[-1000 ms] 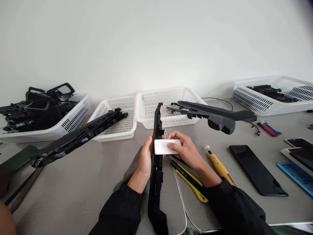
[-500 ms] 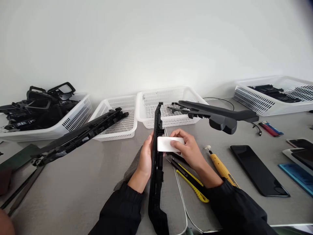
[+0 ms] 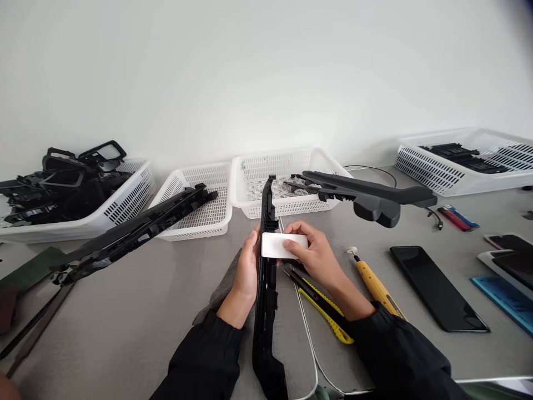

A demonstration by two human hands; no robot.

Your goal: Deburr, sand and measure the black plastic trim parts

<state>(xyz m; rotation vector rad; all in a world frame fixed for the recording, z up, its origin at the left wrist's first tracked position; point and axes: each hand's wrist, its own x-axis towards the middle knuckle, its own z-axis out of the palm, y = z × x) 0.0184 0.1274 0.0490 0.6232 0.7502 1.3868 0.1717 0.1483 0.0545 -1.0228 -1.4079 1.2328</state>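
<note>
A long black plastic part [image 3: 265, 316] stands lengthwise before me, its far end over the middle basket. My left hand [image 3: 245, 272] grips its left side, thumb up along the edge. Between the thumb and fingers of my right hand [image 3: 314, 253] is a flat white block [image 3: 278, 245], which lies across the black part near its middle. Just right of the part, below my right hand, is a yellow and black cutter [image 3: 327, 311]. A grey cloth [image 3: 222, 291] lies partly behind my left wrist.
White baskets [image 3: 200, 230] line the wall, several holding black parts. Long black parts [image 3: 137, 228] jut out over the table at left, others [image 3: 375, 194] at right. Further right lie a yellow tool [image 3: 377, 286], a black phone [image 3: 437, 289] and a blue case [image 3: 506, 303].
The white block in my right hand has slid slightly left, further across the black part. My left hand keeps its hold. The surroundings have shifted slightly left in view.
</note>
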